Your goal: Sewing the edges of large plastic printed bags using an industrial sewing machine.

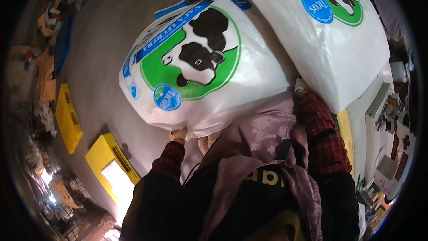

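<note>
A full white feed sack [191, 58] with a cow's head on a green circle and blue bands lies in front of me. My left hand [178, 134] is closed on its lower left corner, where the plastic bunches up. At the sack's near right corner, my right hand [302, 85] is closed on the edge, though its fingers are mostly hidden by folds and the sleeve. A second sack of the same kind [352, 58] rests right beside that hand, its side close to my right forearm.
Two yellow plastic blocks [69, 118] [111, 156] stand on the grey floor [100, 58] to the left. Clutter lines the far left. On the right, a pale surface bears a flat scale-like device [379, 107] and assorted small items. A blue object [64, 44] leans at the upper left.
</note>
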Available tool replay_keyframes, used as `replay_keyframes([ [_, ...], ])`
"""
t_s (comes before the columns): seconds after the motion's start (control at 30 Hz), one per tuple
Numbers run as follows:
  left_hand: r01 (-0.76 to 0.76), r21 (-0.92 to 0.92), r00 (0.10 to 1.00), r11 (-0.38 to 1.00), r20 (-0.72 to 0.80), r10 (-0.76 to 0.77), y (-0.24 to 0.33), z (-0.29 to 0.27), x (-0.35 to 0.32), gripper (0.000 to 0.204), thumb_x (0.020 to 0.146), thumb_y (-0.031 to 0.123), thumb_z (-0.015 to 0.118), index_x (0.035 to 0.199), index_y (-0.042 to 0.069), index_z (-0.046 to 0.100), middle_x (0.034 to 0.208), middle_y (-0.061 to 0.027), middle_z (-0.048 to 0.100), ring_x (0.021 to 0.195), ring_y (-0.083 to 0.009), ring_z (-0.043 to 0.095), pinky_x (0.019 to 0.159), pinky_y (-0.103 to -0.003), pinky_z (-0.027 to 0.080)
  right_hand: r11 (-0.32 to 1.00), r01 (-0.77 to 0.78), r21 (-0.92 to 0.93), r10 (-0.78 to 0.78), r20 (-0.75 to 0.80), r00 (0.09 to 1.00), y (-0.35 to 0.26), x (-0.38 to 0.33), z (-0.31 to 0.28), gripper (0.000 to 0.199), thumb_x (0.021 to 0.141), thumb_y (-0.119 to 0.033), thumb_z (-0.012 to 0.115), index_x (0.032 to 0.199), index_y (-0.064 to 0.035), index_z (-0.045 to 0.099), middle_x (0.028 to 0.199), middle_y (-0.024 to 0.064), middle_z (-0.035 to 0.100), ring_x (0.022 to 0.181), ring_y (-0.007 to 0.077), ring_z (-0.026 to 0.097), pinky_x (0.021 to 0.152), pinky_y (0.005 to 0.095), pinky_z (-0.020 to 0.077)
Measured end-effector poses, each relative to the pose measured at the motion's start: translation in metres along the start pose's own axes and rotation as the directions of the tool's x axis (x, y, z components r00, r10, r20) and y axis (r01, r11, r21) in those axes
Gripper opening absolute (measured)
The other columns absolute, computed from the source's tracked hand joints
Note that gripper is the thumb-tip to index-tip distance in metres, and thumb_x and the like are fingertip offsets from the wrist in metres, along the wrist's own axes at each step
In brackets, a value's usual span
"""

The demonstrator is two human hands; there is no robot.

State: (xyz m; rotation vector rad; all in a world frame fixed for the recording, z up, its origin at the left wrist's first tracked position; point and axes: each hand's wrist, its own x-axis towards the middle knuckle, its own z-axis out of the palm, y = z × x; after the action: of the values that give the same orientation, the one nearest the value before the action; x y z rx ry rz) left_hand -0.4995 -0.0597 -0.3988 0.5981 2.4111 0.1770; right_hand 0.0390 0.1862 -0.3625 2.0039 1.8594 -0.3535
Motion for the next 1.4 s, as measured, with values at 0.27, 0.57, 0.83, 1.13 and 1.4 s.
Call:
replay_keyframes([
  [0.27,0.052,0.078,0.997,0.996,-0.067,-0.047,0.041,-0.018,-0.006,0.052,0.061,0.039,0.072,0.087,-0.005,0.062,0.096,-0.0221,0.063,0.096,-0.0319,0.059,0.084,-0.036,0.045,0.999,-0.036,0.014,0.035,0.035,0.999,-0.021,0.019,0.011,0.039,0.083,-0.039,0.042,0.103,-0.0106,0.060,0.106,0.0142,0.060,0.099,0.0306,0.056,0.081,0.0448,0.0452],
  [0.57,0.056,0.280,0.998,0.958,-0.041,-0.046,0.039,-0.026,-0.006,0.053,0.069,0.046,0.063,0.090,-0.003,0.064,0.097,-0.0243,0.061,0.096,-0.0340,0.059,0.083,-0.039,0.045,1.000,-0.025,0.002,0.025,0.052,0.998,-0.051,0.022,0.019,0.040,0.084,-0.040,0.041,0.104,-0.0110,0.059,0.106,0.0136,0.060,0.100,0.0297,0.056,0.082,0.0446,0.0448],
  [0.83,0.167,0.043,0.984,0.985,0.058,-0.169,-0.013,-0.027,-0.007,0.060,0.068,0.056,0.064,0.089,0.000,0.065,0.085,-0.0178,0.063,0.069,-0.0266,0.063,0.060,-0.037,0.049,0.999,-0.040,-0.002,0.040,-0.012,0.999,-0.038,0.007,0.012,0.040,0.084,-0.040,0.040,0.105,-0.0114,0.059,0.107,0.0131,0.060,0.101,0.0288,0.055,0.083,0.0443,0.0444],
  [1.13,-0.902,0.197,0.431,0.385,0.365,0.825,0.036,-0.076,-0.055,0.029,0.088,0.029,0.049,0.107,0.009,0.055,0.088,-0.0157,0.059,0.073,-0.0316,0.057,0.069,-0.039,0.047,0.992,-0.104,0.066,0.115,-0.199,0.973,-0.053,-0.013,0.023,0.041,0.084,-0.041,0.040,0.107,-0.0118,0.058,0.108,0.0126,0.059,0.102,0.0279,0.055,0.084,0.0440,0.0440],
  [1.4,-0.958,0.286,0.211,0.011,0.680,0.703,0.135,0.051,-0.011,0.048,0.080,0.041,0.054,0.119,0.015,0.051,0.104,-0.0182,0.055,0.097,-0.0317,0.053,0.084,-0.043,0.042,0.978,-0.201,0.059,0.205,-0.477,0.855,-0.060,-0.051,0.039,0.042,0.084,-0.042,0.039,0.108,-0.0122,0.058,0.108,0.0121,0.059,0.103,0.0270,0.054,0.085,0.0438,0.0436],
])
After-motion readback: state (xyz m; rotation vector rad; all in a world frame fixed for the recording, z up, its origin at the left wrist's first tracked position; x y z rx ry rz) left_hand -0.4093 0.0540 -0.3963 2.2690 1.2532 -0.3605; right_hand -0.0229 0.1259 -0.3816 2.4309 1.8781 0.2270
